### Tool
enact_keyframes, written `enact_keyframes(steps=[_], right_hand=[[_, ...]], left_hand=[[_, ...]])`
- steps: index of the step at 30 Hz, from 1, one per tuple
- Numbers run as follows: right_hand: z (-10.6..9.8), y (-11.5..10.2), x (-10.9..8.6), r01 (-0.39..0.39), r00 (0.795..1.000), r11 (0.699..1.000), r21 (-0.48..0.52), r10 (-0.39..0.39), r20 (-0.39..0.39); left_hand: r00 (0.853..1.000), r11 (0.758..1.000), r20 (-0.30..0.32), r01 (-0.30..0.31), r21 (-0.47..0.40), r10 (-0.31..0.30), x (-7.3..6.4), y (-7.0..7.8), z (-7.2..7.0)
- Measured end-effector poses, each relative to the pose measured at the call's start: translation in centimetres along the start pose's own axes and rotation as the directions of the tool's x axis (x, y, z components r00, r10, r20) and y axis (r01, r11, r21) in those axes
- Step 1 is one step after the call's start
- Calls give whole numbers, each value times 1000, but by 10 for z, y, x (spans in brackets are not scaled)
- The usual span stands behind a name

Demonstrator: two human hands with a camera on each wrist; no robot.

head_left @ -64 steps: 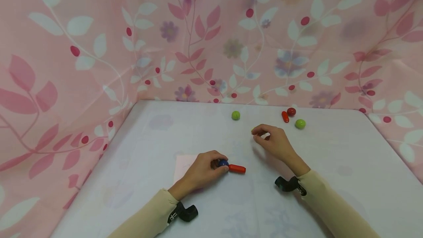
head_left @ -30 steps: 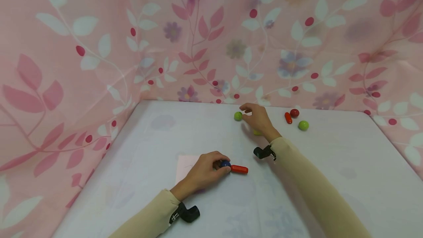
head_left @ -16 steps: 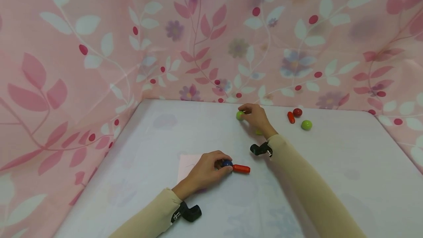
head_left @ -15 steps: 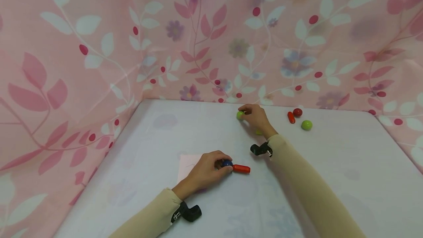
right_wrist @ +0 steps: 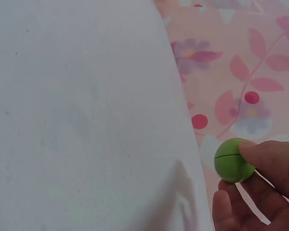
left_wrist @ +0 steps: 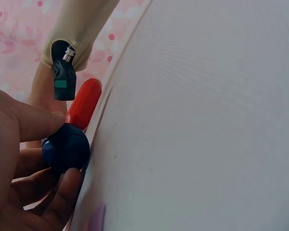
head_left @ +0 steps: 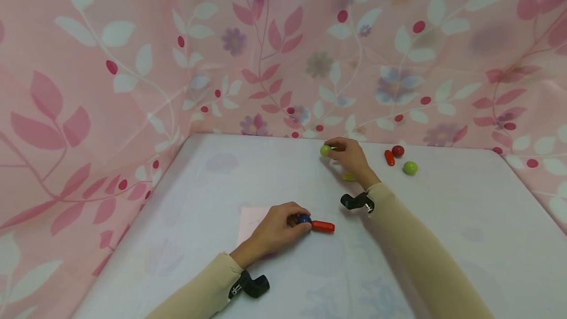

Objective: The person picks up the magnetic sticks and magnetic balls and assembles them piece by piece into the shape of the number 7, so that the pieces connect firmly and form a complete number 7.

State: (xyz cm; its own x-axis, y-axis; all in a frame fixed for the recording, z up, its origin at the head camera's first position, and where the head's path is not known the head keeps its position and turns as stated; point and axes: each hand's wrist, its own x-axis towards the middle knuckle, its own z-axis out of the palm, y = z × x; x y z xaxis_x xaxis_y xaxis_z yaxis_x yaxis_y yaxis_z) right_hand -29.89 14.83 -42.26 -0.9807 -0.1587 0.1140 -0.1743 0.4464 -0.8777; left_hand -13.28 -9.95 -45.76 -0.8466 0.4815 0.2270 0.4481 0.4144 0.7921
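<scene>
My left hand (head_left: 276, 228) pinches a dark blue ball (left_wrist: 66, 148) between thumb and fingers at the middle of the table. Touching the ball's far side is a red faceted stick (head_left: 323, 226), lying lengthwise away from the hand. Toward the back of the table, my right hand (head_left: 350, 156) grips a green ball (right_wrist: 231, 161) by thumb and fingertips. A thin groove runs across that ball, and a shadow falls on the cloth below it. A small yellow-green piece (head_left: 348, 177) lies below the right wrist, partly covered by it.
At the back right sit a dark red ball (head_left: 398, 151), a short red piece (head_left: 389, 157) and another green ball (head_left: 410, 168). Pink paper (head_left: 250, 220) lies partly under the left hand. A purple edge (left_wrist: 97, 219) shows in the left wrist view. Floral curtain (head_left: 283, 53) surrounds the white table (head_left: 199, 176).
My right hand has reached back to the far green ball, taken hold of it, and now drawn it slightly up and right. The left hand keeps its hold on the blue ball.
</scene>
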Motion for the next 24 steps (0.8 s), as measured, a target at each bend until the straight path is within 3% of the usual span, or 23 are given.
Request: enact_keyframes(steps=[14,24], right_hand=[[-14,-14,-25,-32,999,993,113,29,25],[-25,-26,-47,5,999,989,145,-12,46]], left_hand=[[1000,1000,11,-7,-15,8,0,1,1],[1000,1000,1,-9,-2,9,-1,0,-1]])
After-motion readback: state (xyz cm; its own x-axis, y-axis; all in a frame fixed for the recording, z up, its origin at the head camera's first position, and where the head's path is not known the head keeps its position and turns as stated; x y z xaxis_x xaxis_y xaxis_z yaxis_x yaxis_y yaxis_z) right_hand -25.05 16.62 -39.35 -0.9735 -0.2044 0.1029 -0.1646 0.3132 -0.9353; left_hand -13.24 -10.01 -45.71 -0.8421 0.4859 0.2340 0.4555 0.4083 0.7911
